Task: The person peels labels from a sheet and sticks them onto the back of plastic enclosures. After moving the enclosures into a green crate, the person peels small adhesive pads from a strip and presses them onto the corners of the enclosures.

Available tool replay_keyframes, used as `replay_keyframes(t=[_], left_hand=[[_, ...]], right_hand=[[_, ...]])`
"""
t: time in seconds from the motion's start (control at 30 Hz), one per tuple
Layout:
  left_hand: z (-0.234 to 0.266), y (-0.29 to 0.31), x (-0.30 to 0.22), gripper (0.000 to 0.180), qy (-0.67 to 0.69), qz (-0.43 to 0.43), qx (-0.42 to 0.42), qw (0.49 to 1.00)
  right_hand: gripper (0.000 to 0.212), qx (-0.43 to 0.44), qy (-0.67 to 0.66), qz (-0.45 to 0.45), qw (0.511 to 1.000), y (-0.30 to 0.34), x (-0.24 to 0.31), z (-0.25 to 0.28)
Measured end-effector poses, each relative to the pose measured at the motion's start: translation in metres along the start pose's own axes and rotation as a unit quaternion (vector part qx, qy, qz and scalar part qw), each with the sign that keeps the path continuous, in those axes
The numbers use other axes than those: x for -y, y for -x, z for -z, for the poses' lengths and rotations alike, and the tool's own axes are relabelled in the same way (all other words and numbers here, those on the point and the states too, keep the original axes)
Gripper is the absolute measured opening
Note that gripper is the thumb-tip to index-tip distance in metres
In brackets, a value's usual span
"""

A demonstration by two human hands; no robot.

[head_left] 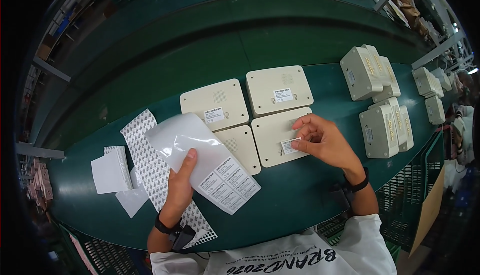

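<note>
My left hand [181, 187] grips a glossy backing sheet of stickers [200, 147], thumb on top. Several printed white stickers remain at its lower right end. My right hand [324, 137] is over the near right cream plastic box [267, 131], its fingers curled. Thumb and fingertip meet at the edge of a small white sticker [288, 147] at the box's face; whether it is fully stuck down I cannot tell. The far right box [265, 82] and far left box [197, 100] each bear a similar sticker. The sheet partly covers the near left box [245, 150].
Upright cream boxes [362, 77] stand grouped at the right of the green table [280, 195], with more [427, 82] beyond. A patterned sheet [150, 162] and folded white paper [107, 175] lie at left. Green crates [395, 195] stand below the right edge.
</note>
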State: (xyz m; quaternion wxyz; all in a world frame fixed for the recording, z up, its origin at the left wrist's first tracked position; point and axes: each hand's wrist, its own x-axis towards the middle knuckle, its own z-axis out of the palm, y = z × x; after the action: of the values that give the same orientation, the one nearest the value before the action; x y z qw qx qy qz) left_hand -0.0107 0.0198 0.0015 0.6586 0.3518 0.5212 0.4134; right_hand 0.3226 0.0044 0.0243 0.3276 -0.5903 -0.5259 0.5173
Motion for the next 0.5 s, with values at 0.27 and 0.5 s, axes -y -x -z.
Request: replay_keyframes(t=[0.27, 0.5], left_hand=[[0.0006, 0.0009, 0.0015, 0.057, -0.012, 0.000, 0.005, 1.000], [0.0002, 0.0015, 0.0014, 0.057, -0.021, -0.002, 0.003, 1.000]], right_hand=[[0.032, -0.002, -0.006, -0.011, 1.000, 0.0013, 0.0006, -0.0030], [0.031, -0.009, 0.000, -0.016, 1.000, 0.0018, 0.0005, -0.0054]])
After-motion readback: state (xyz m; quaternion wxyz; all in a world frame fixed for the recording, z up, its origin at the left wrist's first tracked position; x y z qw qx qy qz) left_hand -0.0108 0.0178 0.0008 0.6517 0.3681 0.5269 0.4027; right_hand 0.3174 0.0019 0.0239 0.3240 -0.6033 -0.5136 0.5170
